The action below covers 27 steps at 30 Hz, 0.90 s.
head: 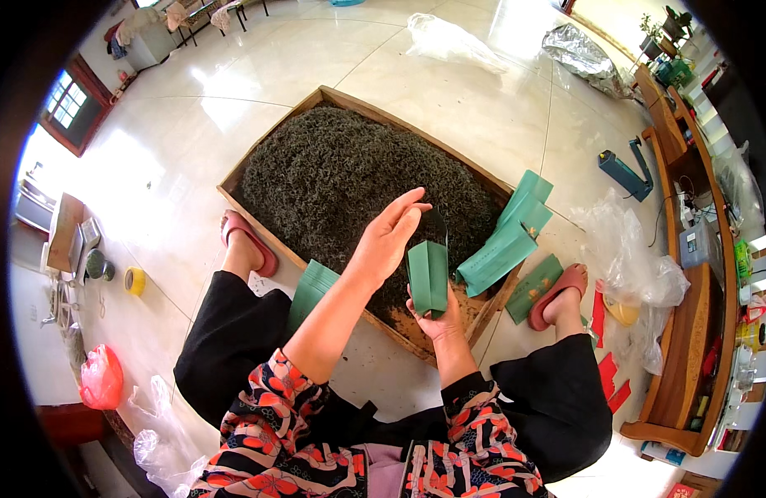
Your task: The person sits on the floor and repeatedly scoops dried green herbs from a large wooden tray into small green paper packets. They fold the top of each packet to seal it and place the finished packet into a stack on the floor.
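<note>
A wooden tray [267, 231] between my feet holds a large heap of dark dried leaves [351, 162], which looks like loose tea. My right hand [442, 314] holds a green packet [428, 277] from below, upright over the tray's near right part. Just up and left of that packet, my left hand [395, 230] is raised over the heap with its fingers extended together; whether it touches the packet's dark upper edge or holds anything, I cannot tell. Several green packets [498, 255] lie over the tray's right rim. A stack of flat green packets [311, 289] leans at the near left rim.
Another green packet [535, 287] lies by my right foot. A teal device with a raised arm [625, 174] and clear plastic bags [632, 255] are on the floor before a wooden cabinet [682, 367]. A yellow tape roll [134, 281] and a red plastic bag [100, 377] are at the left.
</note>
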Available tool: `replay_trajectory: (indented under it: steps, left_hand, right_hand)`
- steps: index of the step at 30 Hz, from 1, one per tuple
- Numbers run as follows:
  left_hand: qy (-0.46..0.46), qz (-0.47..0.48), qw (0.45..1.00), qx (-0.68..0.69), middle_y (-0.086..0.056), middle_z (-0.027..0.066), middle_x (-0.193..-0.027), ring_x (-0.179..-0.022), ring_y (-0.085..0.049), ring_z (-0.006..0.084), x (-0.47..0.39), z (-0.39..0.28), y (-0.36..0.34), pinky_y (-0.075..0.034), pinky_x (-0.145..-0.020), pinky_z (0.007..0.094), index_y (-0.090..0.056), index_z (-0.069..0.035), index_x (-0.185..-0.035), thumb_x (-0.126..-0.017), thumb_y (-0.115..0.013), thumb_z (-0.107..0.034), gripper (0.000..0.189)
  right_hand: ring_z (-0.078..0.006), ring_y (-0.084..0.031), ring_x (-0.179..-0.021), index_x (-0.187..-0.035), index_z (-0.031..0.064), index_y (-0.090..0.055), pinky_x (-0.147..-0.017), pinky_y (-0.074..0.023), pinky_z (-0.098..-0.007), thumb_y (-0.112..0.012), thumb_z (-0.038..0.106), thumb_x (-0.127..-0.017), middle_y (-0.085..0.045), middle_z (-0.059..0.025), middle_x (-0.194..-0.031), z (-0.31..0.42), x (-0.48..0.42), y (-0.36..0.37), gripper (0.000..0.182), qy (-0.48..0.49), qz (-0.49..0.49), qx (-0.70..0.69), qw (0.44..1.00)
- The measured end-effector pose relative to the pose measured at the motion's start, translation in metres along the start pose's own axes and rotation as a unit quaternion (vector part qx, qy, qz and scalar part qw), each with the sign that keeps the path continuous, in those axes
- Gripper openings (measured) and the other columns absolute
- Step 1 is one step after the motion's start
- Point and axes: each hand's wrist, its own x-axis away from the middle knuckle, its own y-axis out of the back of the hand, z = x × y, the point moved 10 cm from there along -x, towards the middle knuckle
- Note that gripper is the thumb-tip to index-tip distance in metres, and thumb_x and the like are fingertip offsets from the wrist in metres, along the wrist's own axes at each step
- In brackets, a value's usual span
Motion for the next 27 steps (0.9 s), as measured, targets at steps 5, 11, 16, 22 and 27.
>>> replay_trajectory:
  steps: [5,11,16,22,27]
  left_hand:
    - [0.003,-0.064,0.996,0.062,-0.032,0.0176,-0.135,-0.119,-0.040,0.0256,0.027,0.008,-0.004,-0.032,-0.099,0.0360,0.001,-0.007,-0.141,-0.080,-0.065,-0.028,0.092]
    - [0.034,-0.222,0.956,-0.189,-0.053,0.0186,-0.109,-0.100,-0.054,0.0265,0.037,-0.003,0.006,-0.046,-0.082,0.0359,-0.026,-0.002,-0.129,-0.065,-0.076,-0.022,0.083]
    - [-0.096,-0.142,0.979,-0.112,-0.057,0.0139,-0.102,-0.092,-0.057,0.0242,0.030,-0.034,-0.002,-0.046,-0.079,0.0342,-0.041,-0.001,-0.116,-0.064,-0.076,-0.018,0.065]
    - [-0.009,-0.025,0.987,-0.161,-0.048,0.0124,-0.123,-0.109,-0.049,0.0201,0.049,0.025,-0.017,-0.040,-0.092,0.0332,-0.028,-0.002,-0.133,-0.060,-0.079,-0.013,0.090]
    - [-0.028,-0.062,0.992,-0.103,-0.049,0.0113,-0.120,-0.110,-0.048,0.0182,0.050,0.037,-0.014,-0.040,-0.092,0.0324,-0.028,-0.003,-0.133,-0.062,-0.079,-0.011,0.088]
  right_hand:
    - [-0.0214,-0.057,-0.094,-0.115,0.0093,-0.051,-0.075,-0.0484,-0.0364,-0.051,0.041,-0.087,-0.058,-0.0078,-0.105,0.008,-0.002,-0.023,0.042,0.072,0.051,0.014,0.996]
    - [-0.0225,-0.050,-0.109,-0.124,0.0056,-0.042,-0.092,-0.0414,-0.0403,-0.049,0.037,-0.090,-0.051,-0.0111,-0.117,0.044,0.007,-0.087,0.047,0.213,0.054,0.126,0.967]
    - [-0.0265,-0.039,-0.121,-0.133,0.0057,-0.030,-0.102,-0.0313,-0.0437,-0.037,0.047,-0.091,-0.039,-0.0126,-0.132,0.069,0.020,-0.124,0.059,0.219,0.122,0.075,0.965]
    - [-0.0333,-0.040,-0.118,-0.134,0.0065,-0.032,-0.095,-0.0344,-0.0511,-0.029,0.051,-0.091,-0.039,-0.0142,-0.132,0.032,0.009,-0.039,0.062,0.091,0.060,-0.056,0.992]
    - [-0.0333,-0.044,-0.112,-0.125,0.0006,-0.040,-0.095,-0.0362,-0.0485,-0.043,0.049,-0.088,-0.046,-0.0178,-0.124,0.034,0.002,-0.067,0.061,0.092,0.102,-0.014,0.990]
